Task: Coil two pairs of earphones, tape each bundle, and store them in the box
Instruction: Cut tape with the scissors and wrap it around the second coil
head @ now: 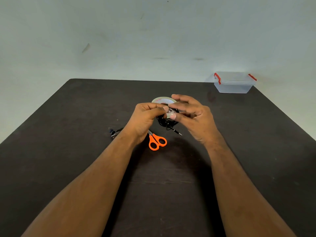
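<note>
A coiled black earphone bundle [166, 123] hangs between my two hands above the dark table [85, 168], its jack plug sticking out at the lower right. A small piece of clear tape [169, 111] sits on top of the bundle. My left hand [147, 117] pinches the tape and bundle from the left, and my right hand [191, 115] pinches them from the right with its upper fingers spread. A second earphone bundle [114, 133] lies on the table left of my left wrist. The clear box [234, 85] with red clips stands at the far right corner.
A roll of tape [162, 100] lies just behind my hands, partly hidden by them. Orange-handled scissors [156, 141] lie on the table below my left hand. A pale wall rises behind the table's far edge.
</note>
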